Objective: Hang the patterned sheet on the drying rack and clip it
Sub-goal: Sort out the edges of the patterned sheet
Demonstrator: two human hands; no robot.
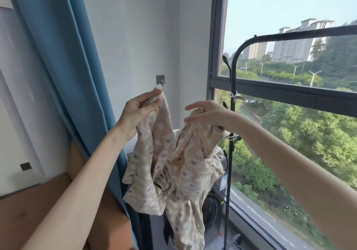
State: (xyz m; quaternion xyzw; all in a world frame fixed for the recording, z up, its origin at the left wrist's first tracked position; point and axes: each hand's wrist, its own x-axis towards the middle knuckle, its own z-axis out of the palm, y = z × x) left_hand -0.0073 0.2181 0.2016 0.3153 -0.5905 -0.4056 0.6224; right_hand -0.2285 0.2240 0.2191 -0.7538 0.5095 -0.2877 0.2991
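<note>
The beige patterned sheet [173, 172] hangs bunched between both hands in front of me. My left hand [138, 111] grips its upper edge at the left, fingers curled round the cloth. My right hand [208, 114] holds another part of the edge, fingers curled over the fabric. The black drying rack [232, 72] stands just right of the sheet, its curved top bar running off to the right. Two metal clips [236, 96] [233, 138] sit on the rack's upright pole. The sheet is not on the rack's bar.
A blue curtain [63, 66] hangs at the left. A wall hook [160, 80] is on the white wall behind the sheet. The large window [289, 87] lies behind the rack. A dark bag [211, 209] sits low on the sill.
</note>
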